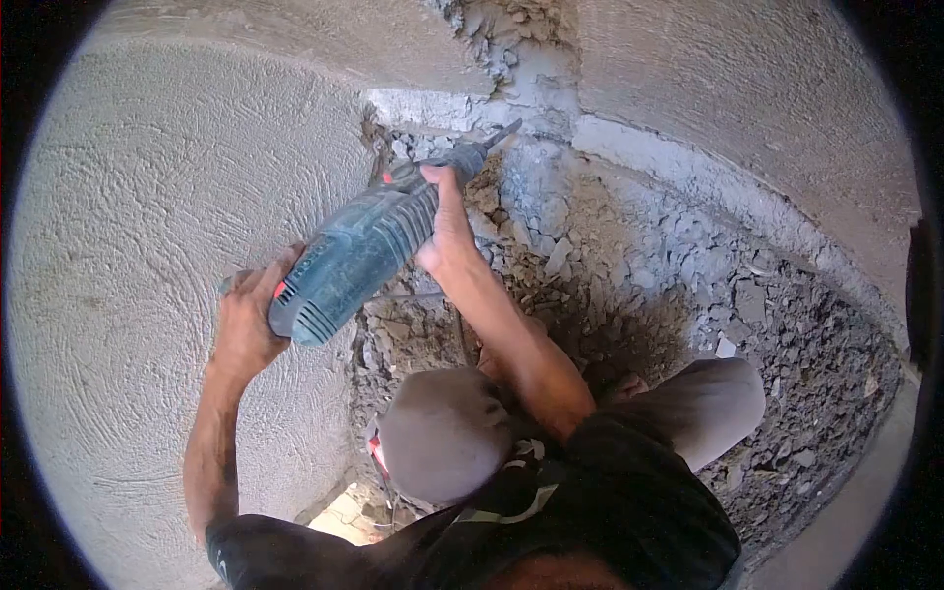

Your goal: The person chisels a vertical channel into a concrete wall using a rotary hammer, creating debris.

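Observation:
A dusty blue-green demolition hammer [359,246] slants across the view, its body up toward the wall's foot. My left hand [251,313] is closed around its rear handle at the lower left. Farther forward, my right hand [448,228] grips the body near the front, thumb on top. The steel chisel bit [504,133] points to the upper right, its tip at the pale ledge along the base of the wall. Just above the tip runs a rough chipped channel [526,69] in the plaster.
Broken rubble [629,265] covers the floor below the wall. A rough plastered wall [177,216] stands close on the left. My bent knees [447,433] are beneath my arms. A pale ledge [688,182] curves along the right wall's foot, and a lit gap [349,516] shows at the lower left.

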